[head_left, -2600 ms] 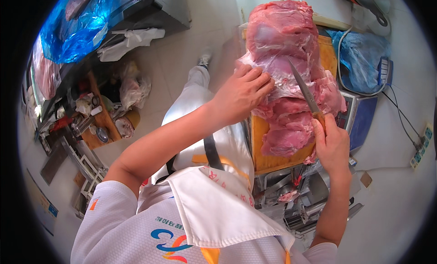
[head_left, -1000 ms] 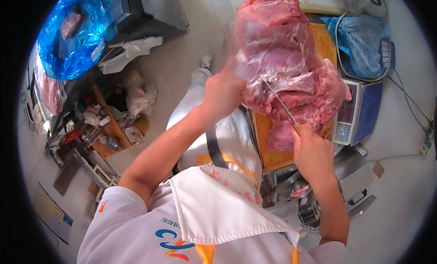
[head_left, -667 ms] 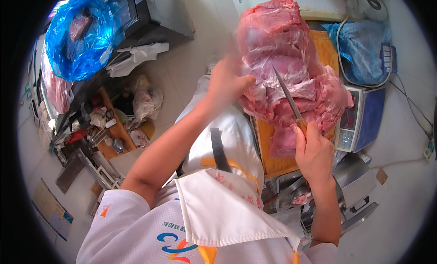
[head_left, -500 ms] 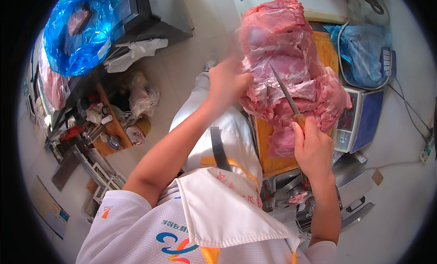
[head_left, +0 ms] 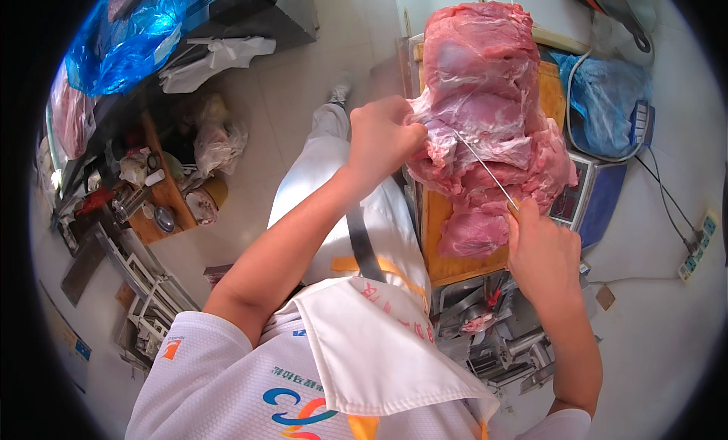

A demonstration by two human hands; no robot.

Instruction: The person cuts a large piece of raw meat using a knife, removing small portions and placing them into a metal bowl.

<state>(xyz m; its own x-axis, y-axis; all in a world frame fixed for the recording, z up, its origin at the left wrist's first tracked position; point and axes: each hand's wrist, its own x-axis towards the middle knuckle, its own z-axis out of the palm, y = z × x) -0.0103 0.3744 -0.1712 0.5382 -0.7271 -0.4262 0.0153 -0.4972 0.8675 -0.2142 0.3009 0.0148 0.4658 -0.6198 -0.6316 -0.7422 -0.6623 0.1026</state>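
A large slab of raw pink meat (head_left: 485,84) with white membrane lies on a wooden cutting board (head_left: 455,272). My left hand (head_left: 385,133) is closed on a pale flap at the slab's left edge, and that flap stretches toward my fingers. Wrapped round the handle of a knife (head_left: 485,167) is my right hand (head_left: 544,247), at the slab's lower right. The thin blade points up and left, nearly edge-on, its tip against the membrane near the middle of the meat. Most of the handle is hidden in my palm.
Right of the board stands a scale (head_left: 595,201), with a blue plastic bag (head_left: 607,99) beyond it. A power strip (head_left: 699,247) and cables lie farther right. Metal tools (head_left: 508,349) sit below the board. At left are a blue bag (head_left: 129,46) and a cluttered wooden shelf (head_left: 163,205).
The knife has turned, so its blade now looks thinner, and my right hand has shifted right and slightly down. My left hand now draws the pale flap out to the left. The whole view has shifted.
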